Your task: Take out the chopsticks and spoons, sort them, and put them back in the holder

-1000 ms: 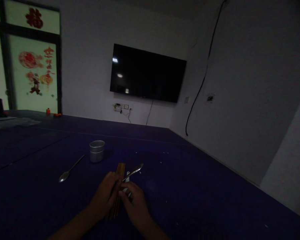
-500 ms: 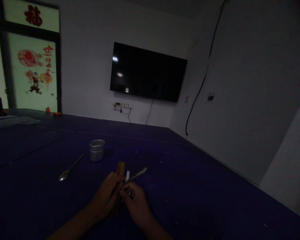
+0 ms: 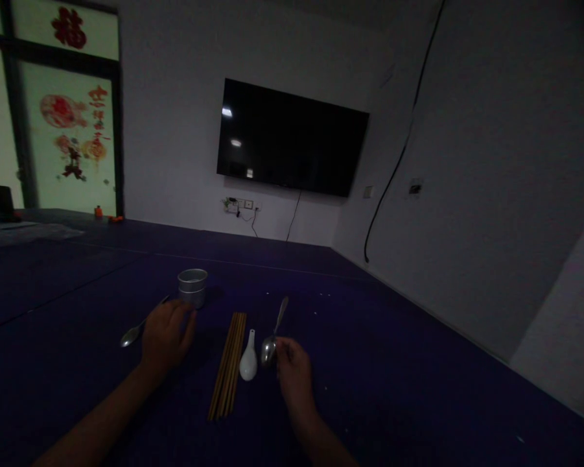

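Fingers of the right hand (image 3: 294, 371) pinch a metal spoon (image 3: 268, 352). The left hand (image 3: 164, 337), fingers parted, is near the cup (image 3: 192, 296), desk's (image 3: 393, 363) far edge beyond.

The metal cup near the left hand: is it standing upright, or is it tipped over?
Upright. The cup stands on the table, its round rim on top and its wall straight below.

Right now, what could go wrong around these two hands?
The left hand is close beside the metal cup and could knock it. It also hides part of the far-left spoon and might nudge that. The right hand has a metal spoon close to the white soup spoon and may push it into the chopsticks.
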`<state>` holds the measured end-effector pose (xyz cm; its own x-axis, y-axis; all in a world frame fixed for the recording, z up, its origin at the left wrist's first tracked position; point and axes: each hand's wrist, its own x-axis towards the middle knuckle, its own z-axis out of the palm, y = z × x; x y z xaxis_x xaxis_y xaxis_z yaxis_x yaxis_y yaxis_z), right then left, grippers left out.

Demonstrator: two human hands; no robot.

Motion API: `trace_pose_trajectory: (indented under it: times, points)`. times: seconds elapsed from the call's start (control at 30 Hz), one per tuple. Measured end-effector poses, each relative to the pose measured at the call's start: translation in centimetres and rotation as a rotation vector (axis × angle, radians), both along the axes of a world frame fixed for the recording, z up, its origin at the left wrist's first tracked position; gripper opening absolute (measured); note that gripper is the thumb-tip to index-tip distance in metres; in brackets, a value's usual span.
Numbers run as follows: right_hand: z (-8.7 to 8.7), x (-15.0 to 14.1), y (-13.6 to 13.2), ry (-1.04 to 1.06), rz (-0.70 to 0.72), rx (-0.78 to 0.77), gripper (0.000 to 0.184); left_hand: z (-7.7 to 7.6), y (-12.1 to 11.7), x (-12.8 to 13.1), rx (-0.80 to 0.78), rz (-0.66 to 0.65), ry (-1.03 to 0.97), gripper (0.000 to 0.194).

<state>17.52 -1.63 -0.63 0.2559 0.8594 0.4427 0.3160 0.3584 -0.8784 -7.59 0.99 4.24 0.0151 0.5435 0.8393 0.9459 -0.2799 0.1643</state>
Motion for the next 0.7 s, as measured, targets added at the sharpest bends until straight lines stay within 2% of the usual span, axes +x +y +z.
trace_pose_trajectory:
  times: [0.13,0.3,0.37,0.43,0.7]
  points:
    - [-1.2,1.2,0.9,-0.059,-0.042,-0.121,0.041,1.2,0.5,-2.0,-0.081,0.352,-0.080,0.031]
    - [-1.5,1.0,1.1,-0.135,-0.034,-0.161,0.033,0.9,0.7,-4.1,-0.363,0.537,-0.016,0.034]
    - [-1.4,0.8,1.0,-0.160,-0.043,-0.148,0.030,0.5,0.9,-4.7,-0.499,0.585,-0.003,0.032]
    - [-1.2,0.7,0.8,-0.182,-0.057,-0.135,0.027,0.1,1.2,-5.2,-0.572,0.607,-0.002,0.030]
    - [-0.4,0.1,-0.1,-0.436,-0.102,-0.042,0.028,-0.6,1.8,-6.3,-0.652,0.571,-0.036,0.028]
